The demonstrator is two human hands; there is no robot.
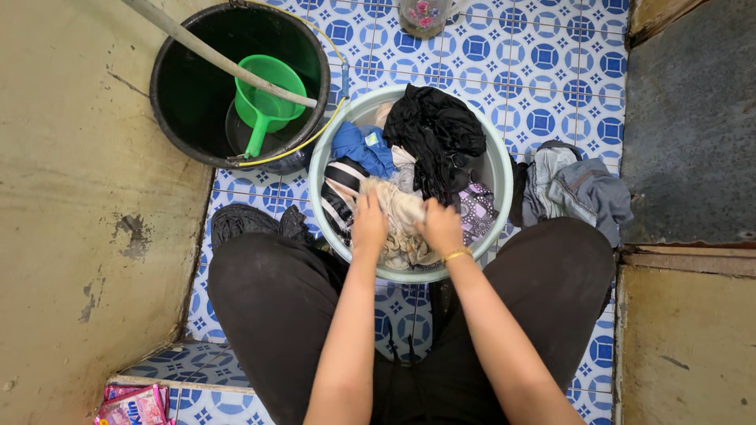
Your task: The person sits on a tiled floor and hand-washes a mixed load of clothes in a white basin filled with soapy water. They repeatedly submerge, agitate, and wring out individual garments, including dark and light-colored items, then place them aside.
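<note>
Blue patterned tile floor (pixel 543 71) under everything. Black bucket (pixel 189 86) upper left, green dipper (pixel 268 98) inside. Pale round basin (pixel 501 169) between knees, full of clothes; black garment (pixel 433 130) on top. Grey garment (pixel 579 189) on floor beside basin. Beige cloth (pixel 400 212) at near rim of basin, left hand (pixel 368 224) and right hand (pixel 441 227) both closed grip on it.
</note>
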